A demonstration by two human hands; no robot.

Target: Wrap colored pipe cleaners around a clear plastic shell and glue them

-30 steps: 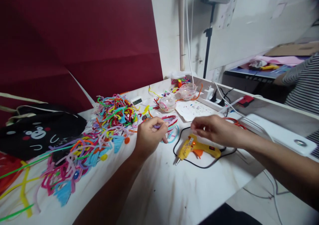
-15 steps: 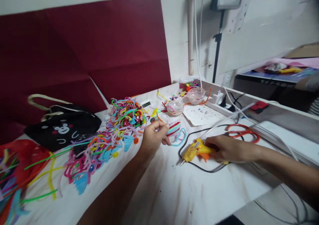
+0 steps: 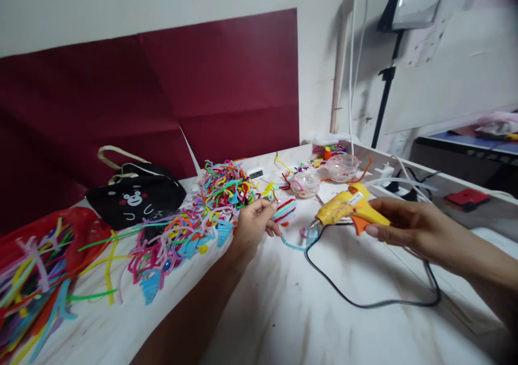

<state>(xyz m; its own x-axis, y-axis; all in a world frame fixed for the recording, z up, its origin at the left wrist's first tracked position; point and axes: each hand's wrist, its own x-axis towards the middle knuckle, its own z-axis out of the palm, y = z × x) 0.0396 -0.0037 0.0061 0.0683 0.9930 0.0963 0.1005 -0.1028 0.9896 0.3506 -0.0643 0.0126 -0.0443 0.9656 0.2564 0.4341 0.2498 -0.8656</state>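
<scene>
My right hand [image 3: 408,225] is wrapped round the handle of a yellow glue gun [image 3: 343,206], held above the table with its nozzle pointing left and down. My left hand [image 3: 257,219] is pinched at the edge of a striped piece of red, mint and purple pipe cleaners [image 3: 285,212]. A light blue pipe cleaner [image 3: 292,245] trails from beside those fingers toward the nozzle. The glue gun's black cord [image 3: 343,298] loops over the white table.
A big heap of coloured pipe cleaners [image 3: 226,187] lies behind my left hand. Clear bowls [image 3: 305,184] stand at the back. At the left are a black bag [image 3: 135,195] and a red plastic bag [image 3: 87,235]. A red box [image 3: 467,198] is at the right.
My right hand has lifted the glue gun off the table, bringing its nozzle up near the light blue pipe cleaner. The view has turned left. My left hand keeps its pinch.
</scene>
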